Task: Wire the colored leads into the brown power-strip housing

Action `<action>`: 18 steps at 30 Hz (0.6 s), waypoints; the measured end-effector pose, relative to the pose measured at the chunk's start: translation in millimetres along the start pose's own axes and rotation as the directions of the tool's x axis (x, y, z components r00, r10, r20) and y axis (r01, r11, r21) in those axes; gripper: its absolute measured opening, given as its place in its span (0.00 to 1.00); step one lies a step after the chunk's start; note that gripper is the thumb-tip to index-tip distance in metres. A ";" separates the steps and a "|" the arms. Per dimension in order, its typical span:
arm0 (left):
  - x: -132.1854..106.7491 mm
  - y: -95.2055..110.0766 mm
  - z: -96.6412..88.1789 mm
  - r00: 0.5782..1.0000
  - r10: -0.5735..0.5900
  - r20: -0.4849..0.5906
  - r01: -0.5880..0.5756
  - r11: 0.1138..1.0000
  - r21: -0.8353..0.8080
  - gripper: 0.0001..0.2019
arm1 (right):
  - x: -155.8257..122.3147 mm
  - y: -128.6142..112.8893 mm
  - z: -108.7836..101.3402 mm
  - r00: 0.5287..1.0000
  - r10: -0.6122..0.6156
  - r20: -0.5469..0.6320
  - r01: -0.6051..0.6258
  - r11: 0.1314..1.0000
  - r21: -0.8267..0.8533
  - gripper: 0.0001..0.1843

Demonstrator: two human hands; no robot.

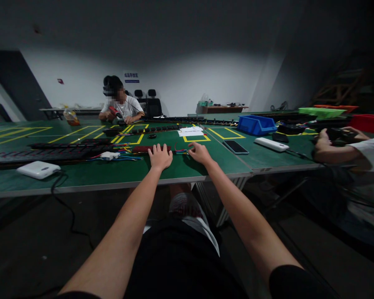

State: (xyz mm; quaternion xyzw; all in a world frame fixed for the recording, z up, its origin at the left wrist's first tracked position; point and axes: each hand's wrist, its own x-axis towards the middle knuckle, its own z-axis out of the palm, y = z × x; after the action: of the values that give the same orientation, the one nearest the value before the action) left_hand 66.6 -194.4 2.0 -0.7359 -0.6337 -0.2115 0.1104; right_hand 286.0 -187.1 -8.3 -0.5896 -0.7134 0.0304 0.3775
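My left hand [161, 157] lies flat with spread fingers on a long dark red strip [141, 149] near the table's front edge. Coloured wires [180, 152] come out of the strip's right end. My right hand [200, 153] is closed, thumb and finger pinched at the tips of these wires. Left of the strip, more loose wires [132, 158] and a white connector block [109, 155] lie beside several long black strips [65, 152].
A white power bank [39, 170] with a cable lies left, another [271, 144] right. A phone [235, 147], papers [190, 131] and a blue bin [257, 125] stand on the green table [187, 168]. Co-workers sit across [127, 107] and at right [369, 153].
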 end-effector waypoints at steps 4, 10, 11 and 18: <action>-0.9 0.9 -1.5 1.000 -0.002 0.001 0.002 1.000 -0.003 0.31 | -0.8 -0.6 -0.7 1.000 -0.003 0.004 0.003 1.000 0.003 0.17; 0.3 -0.2 -1.4 1.000 -0.008 0.022 0.008 1.000 -0.027 0.32 | -0.6 -0.4 -0.9 1.000 -0.006 0.009 0.006 1.000 0.008 0.16; 0.3 -0.1 -1.5 1.000 -0.006 0.025 0.007 1.000 -0.028 0.32 | -0.5 -0.3 -0.8 1.000 -0.004 0.010 0.004 1.000 0.009 0.16; -1.3 1.9 -1.7 1.000 -0.013 -0.005 0.013 1.000 -0.010 0.31 | -1.0 -1.3 -1.0 1.000 -0.001 0.007 0.001 1.000 0.003 0.15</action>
State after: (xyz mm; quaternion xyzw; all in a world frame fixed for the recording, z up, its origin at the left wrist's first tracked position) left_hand 68.0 -196.7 3.2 -0.7318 -0.6370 -0.2172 0.1071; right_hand 285.5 -188.7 -7.4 -0.5885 -0.7150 0.0334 0.3759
